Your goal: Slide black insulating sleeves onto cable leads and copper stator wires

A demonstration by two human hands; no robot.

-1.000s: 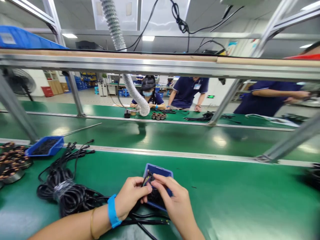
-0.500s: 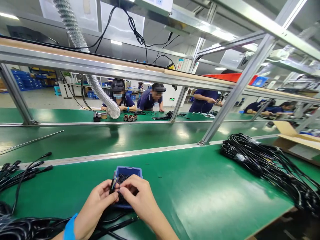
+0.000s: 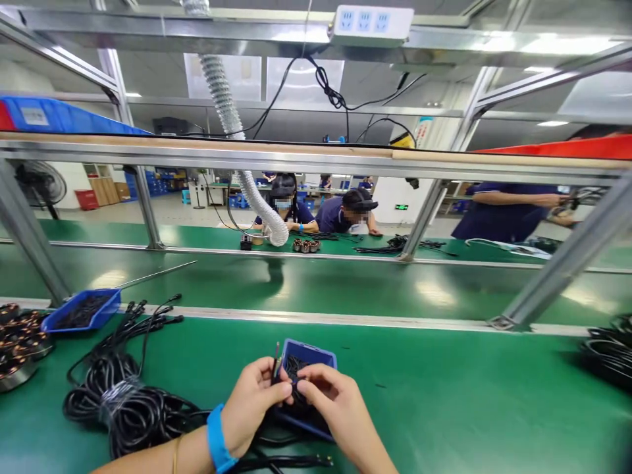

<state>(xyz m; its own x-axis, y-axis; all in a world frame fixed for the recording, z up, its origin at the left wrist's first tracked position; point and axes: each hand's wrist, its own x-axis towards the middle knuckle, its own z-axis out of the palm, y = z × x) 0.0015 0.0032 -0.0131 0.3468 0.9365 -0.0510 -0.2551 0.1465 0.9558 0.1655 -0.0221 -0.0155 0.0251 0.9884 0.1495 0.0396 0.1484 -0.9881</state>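
Observation:
My left hand, with a blue band at the wrist, is closed on a black cable whose thin coloured wire ends stick up past the fingers. Thumb and finger of my right hand pinch together close to the left fingertips; whatever small piece they hold is too hidden to make out. Both hands are above the near part of a blue bin filled with small black pieces. More black cable lies beneath my wrists.
A tied coil of black cable lies at left, beside a blue tray of dark pieces and copper-wound motor parts. More cables lie far right. Metal posts rise behind the green bench. People sit and stand beyond.
My view has turned left and levelled, bringing the blue tray and copper-wound parts into sight. Both hands stay together over the bin, the left still holding the cable.

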